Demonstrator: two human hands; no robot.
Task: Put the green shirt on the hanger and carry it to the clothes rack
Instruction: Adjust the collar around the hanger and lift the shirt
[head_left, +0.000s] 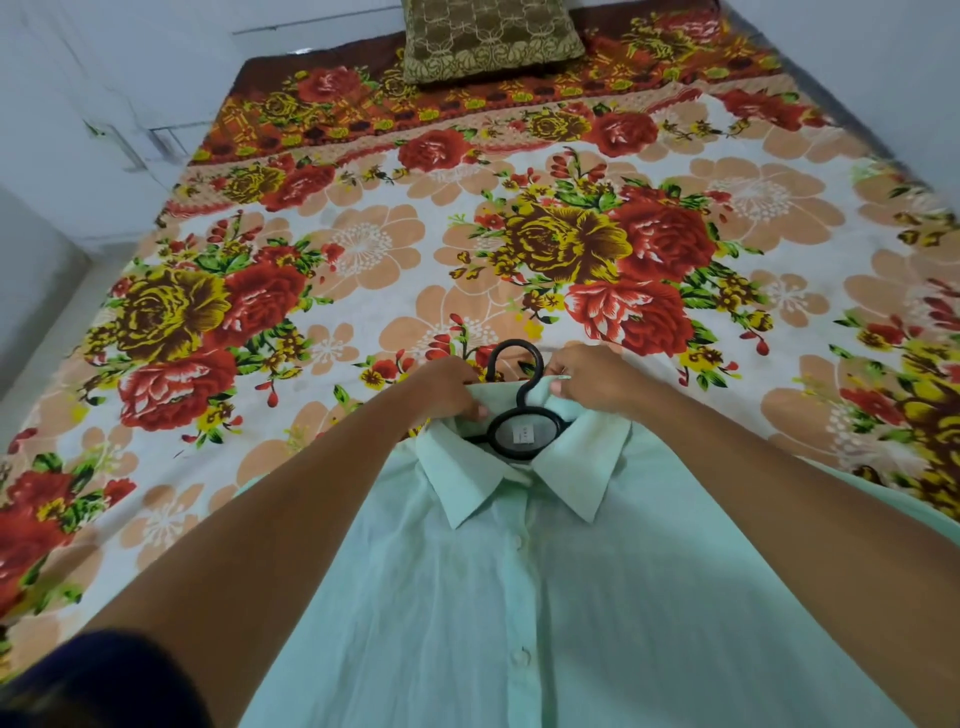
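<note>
Shirt: green shirt (545, 597) on bed (363, 249), black hanger (517, 415) inside collar.
L fingers (470, 408): pinching collar edge.
R fingers (558, 387): pinching collar too.
Tip: I'd seat shoulders evenly w/ collar centred on hook before lifting.

The shirt (545, 597) lies on the bed (363, 249) at its near edge, collar toward the pillow (491, 39), which sits at the bed's far end. The hanger (519, 415) sits inside the collar, hook pointing toward the pillow. The left hand (449, 387) grips the collar left of the hook, the right hand (587, 376) right of it.
</note>
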